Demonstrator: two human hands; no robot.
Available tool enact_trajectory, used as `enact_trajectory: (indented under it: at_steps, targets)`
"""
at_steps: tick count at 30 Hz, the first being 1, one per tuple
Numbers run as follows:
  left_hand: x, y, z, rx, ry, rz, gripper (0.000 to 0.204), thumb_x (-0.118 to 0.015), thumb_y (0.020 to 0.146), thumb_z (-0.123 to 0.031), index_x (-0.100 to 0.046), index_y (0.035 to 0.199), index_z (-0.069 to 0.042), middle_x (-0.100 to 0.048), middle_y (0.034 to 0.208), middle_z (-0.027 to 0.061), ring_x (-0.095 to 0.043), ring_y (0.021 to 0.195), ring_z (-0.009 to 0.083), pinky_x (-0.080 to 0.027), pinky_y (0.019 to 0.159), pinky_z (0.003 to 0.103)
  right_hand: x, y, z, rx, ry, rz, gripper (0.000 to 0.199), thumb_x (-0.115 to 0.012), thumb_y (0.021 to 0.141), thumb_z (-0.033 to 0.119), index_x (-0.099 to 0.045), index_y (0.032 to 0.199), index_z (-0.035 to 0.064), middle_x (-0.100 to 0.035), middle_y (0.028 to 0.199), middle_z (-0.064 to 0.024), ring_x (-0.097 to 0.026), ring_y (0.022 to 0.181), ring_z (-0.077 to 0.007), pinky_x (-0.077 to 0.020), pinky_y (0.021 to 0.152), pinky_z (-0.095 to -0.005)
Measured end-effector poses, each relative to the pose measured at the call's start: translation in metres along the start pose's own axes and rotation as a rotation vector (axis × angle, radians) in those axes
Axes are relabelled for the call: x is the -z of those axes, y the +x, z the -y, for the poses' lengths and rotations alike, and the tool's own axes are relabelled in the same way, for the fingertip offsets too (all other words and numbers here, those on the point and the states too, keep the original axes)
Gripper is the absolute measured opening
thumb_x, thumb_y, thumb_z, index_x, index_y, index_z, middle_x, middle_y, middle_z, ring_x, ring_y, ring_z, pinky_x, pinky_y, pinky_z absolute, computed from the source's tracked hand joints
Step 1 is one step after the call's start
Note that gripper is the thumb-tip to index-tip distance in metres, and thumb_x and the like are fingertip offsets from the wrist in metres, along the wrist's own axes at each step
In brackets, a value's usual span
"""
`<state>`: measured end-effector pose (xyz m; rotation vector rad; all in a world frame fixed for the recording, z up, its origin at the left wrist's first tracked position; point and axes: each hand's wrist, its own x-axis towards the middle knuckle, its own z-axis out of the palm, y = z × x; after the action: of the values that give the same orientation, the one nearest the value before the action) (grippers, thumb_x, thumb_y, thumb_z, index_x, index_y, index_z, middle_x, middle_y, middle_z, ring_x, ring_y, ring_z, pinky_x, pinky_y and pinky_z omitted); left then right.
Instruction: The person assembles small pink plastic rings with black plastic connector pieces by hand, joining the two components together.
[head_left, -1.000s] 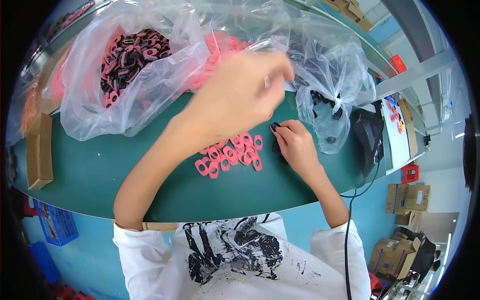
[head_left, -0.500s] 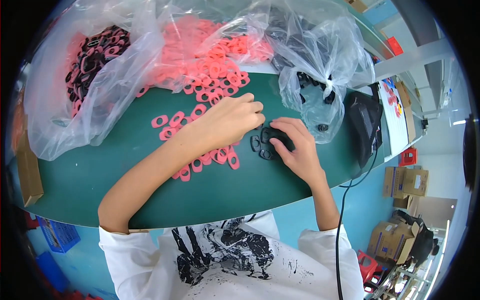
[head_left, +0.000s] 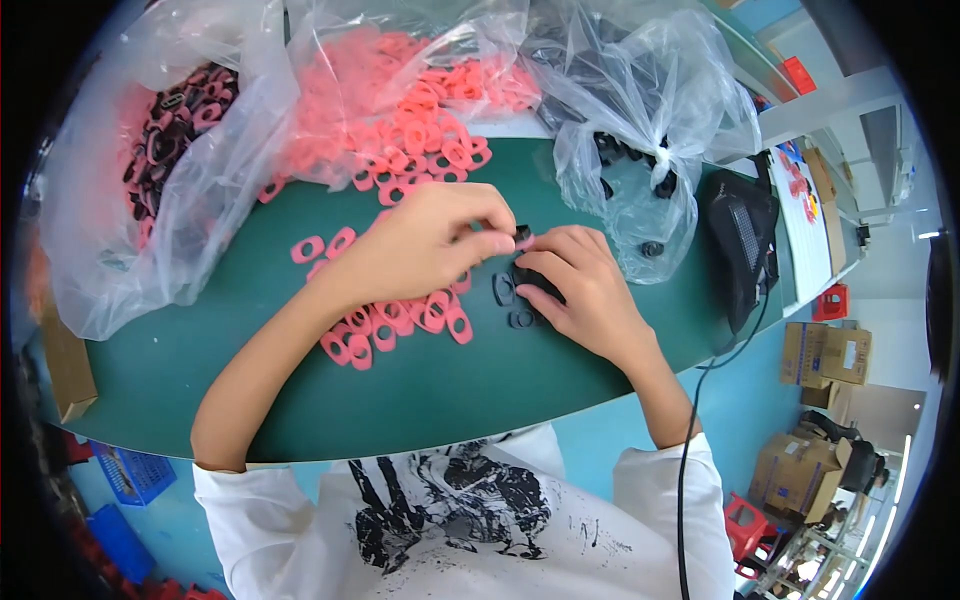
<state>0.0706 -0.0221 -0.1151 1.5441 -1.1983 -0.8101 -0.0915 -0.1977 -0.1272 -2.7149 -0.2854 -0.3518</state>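
hands (head_left: 435,240) (head_left: 585,290) half-curled, black-and-pink piece (head_left: 523,236) at fingertips (head_left: 497,243)

At centre, the pink rings (head_left: 385,318) appear smooth and matt, plastic or rubber; which of the two cannot be told. The black pieces (head_left: 497,288) right of centre look like smooth plastic. The green tabletop (head_left: 300,410) is smooth, with a dull sheen. Upper left, the open bag (head_left: 230,190) is clear plastic film, creased and glossy, as is the knotted bag (head_left: 640,215) upper right. Left edge: box (head_left: 68,370) of matt brown cardboard. Lower centre: shirt (head_left: 600,500) of matt white cloth.
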Motion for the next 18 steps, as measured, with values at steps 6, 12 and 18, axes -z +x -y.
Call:
enact_trajectory:
  at_steps: [6, 12, 18]
  targets:
    - [0.046, -0.053, -0.008, 0.077, -0.818, -0.210, 0.017, -0.056, 0.100, -0.014, -0.061, 0.098, 0.003, -0.068, 0.105, 0.0147, -0.069, 0.088, 0.0216, -0.058, 0.070, 0.033, 0.004, 0.015, -0.022, -0.020, 0.127, -0.014, 0.027, -0.062, 0.078, -0.005, -0.067, 0.104, 0.0014, -0.066, 0.090, -0.0130, -0.063, 0.089, -0.0314, -0.0503, 0.079, -0.0402]
    - [0.044, -0.150, -0.020, -0.064, 0.774, -0.511, 0.018, -0.072, 0.078, 0.005, -0.062, 0.093, 0.004, -0.065, 0.096, 0.0137, -0.063, 0.083, 0.0302, -0.053, 0.072, 0.036, -0.010, 0.035, -0.044, 0.001, 0.187, -0.118, 0.019, -0.064, 0.083, -0.005, -0.068, 0.100, 0.0008, -0.067, 0.097, -0.0124, -0.063, 0.090, -0.0306, -0.0505, 0.081, -0.0383]
    - [0.017, -0.200, 0.026, 0.103, 0.902, -0.668, 0.018, -0.070, 0.075, 0.010, -0.062, 0.091, 0.005, -0.062, 0.097, 0.0157, -0.060, 0.085, 0.0322, -0.050, 0.071, 0.039, -0.003, 0.048, -0.033, -0.045, 0.335, -0.062, 0.020, -0.070, 0.081, -0.002, -0.069, 0.101, 0.0008, -0.066, 0.106, -0.0111, -0.063, 0.098, -0.0302, -0.0504, 0.086, -0.0377]
